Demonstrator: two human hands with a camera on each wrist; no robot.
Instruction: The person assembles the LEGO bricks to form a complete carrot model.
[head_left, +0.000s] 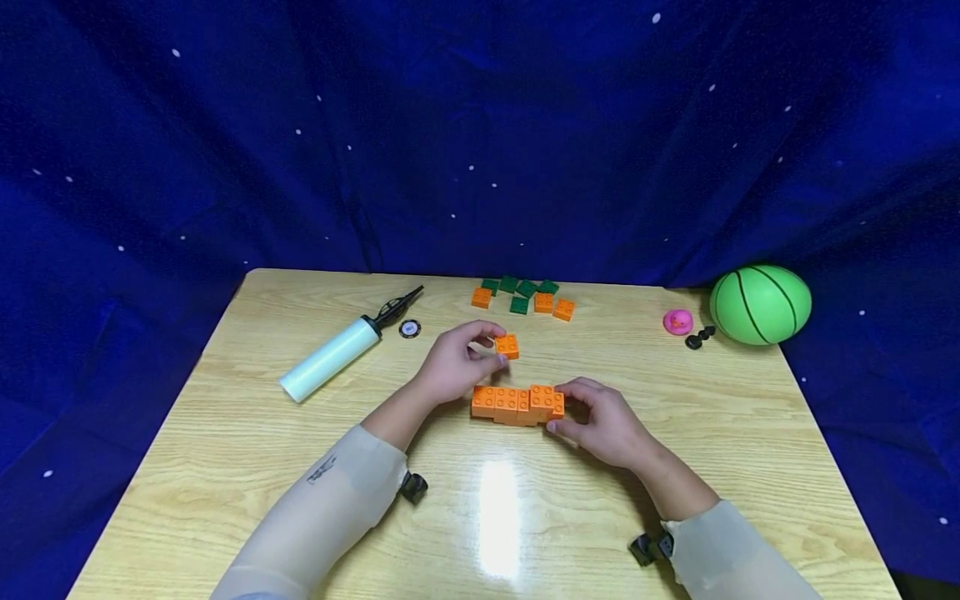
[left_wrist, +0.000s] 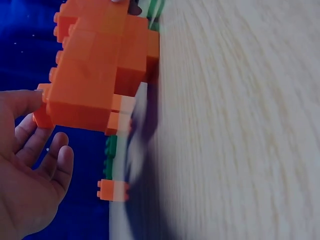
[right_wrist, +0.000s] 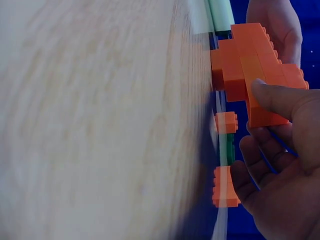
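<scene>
Head view: what does it establish?

From above, the left hand (head_left: 456, 360) pinches a single orange brick (head_left: 507, 346) between thumb and fingers, just beyond a joined orange block (head_left: 517, 403) near the middle of the counter (head_left: 225, 467); the right hand (head_left: 611, 425) grips the block's right end

And what do the wrist views add?

Left wrist: the block's stepped underside, lower courses set back beneath the top row, with the single brick partly hidden behind it. Right wrist: the right thumb (right_wrist: 280, 97) pressed along the block's side, the left hand behind, its grip concealed there

Which objects belong to the head view alone?

At right, a green ball (head_left: 761, 304), a pink duck (head_left: 678, 322) and a small black object (head_left: 697, 338); at left, a round chip (head_left: 409, 328) beside the pump (head_left: 333, 358), whose pale barrel also enters the right wrist view. Loose orange bricks (head_left: 543, 302) and green bricks (head_left: 519, 306) lie near the far edge; the wrist views repeat only some
</scene>
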